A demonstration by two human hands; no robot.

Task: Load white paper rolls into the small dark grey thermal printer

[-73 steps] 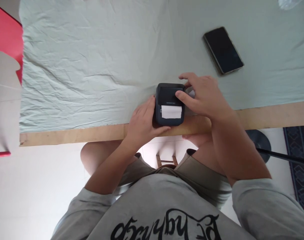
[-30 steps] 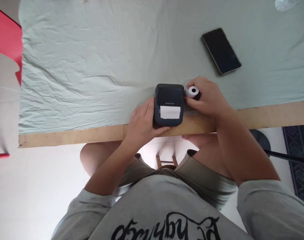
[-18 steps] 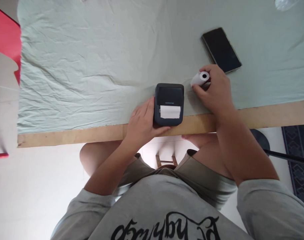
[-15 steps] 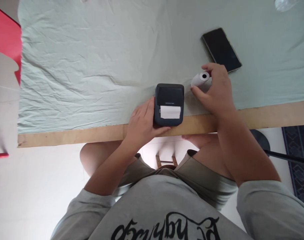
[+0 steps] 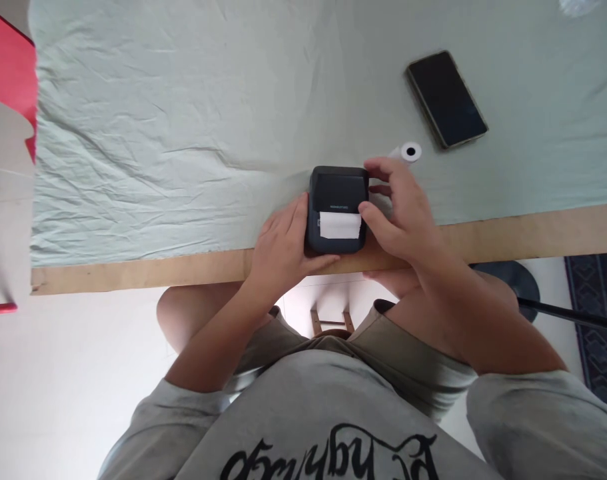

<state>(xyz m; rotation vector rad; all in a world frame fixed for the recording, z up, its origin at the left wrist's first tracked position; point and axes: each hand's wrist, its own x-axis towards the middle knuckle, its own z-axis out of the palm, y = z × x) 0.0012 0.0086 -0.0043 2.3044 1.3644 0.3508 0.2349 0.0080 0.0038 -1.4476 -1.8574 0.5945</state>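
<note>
A small dark portable printer (image 5: 340, 190) sits at the front edge of the table, with a strip of white paper (image 5: 340, 225) showing from its slot. My left hand (image 5: 283, 240) grips its left side, fingers along the wall and thumb across the front. On the opposite side, my right hand (image 5: 400, 213) has its curved fingers at the back right corner and its thumb beside the paper strip. A white paper roll (image 5: 411, 152) stands on the cloth just beyond my right hand, partly hidden by it.
A phone (image 5: 447, 99) in a case lies at the back right on the pale green cloth (image 5: 173, 120). Clear plastic (image 5: 578, 5) shows at the top right. The bare wooden table edge (image 5: 148, 272) runs in front of my lap.
My right hand has let go of the paper roll and moved left to the printer's right side. The roll stays on the cloth. My left hand keeps its place on the printer.
</note>
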